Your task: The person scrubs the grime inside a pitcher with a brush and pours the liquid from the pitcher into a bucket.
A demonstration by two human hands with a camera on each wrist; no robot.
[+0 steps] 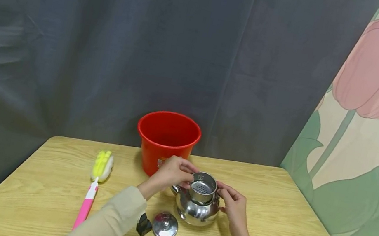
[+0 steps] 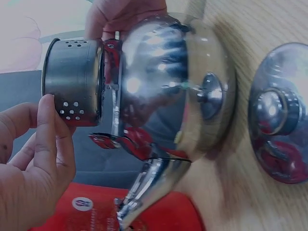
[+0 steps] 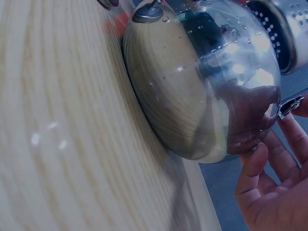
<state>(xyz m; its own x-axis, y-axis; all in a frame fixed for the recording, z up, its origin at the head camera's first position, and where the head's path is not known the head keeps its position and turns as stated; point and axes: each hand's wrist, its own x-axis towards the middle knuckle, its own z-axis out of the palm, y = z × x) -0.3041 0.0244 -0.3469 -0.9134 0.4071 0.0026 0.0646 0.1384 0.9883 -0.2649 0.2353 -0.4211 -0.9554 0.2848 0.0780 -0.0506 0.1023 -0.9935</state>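
Observation:
My left hand pinches the perforated steel strainer by its rim and side. The strainer stands at the mouth of a shiny steel teapot, mostly above the opening. In the left wrist view, the strainer wall shows clusters of small holes, and the teapot's spout points toward the red bucket. My right hand holds the teapot's right side with thumb and fingers, near a small metal bracket at its shoulder. The round steel lid lies on the table in front of the teapot.
A red bucket stands behind the teapot, close to the dark curtain. To the left lies a brush with a yellow and white head and a pink handle. The wooden table meets a flower-painted wall at right.

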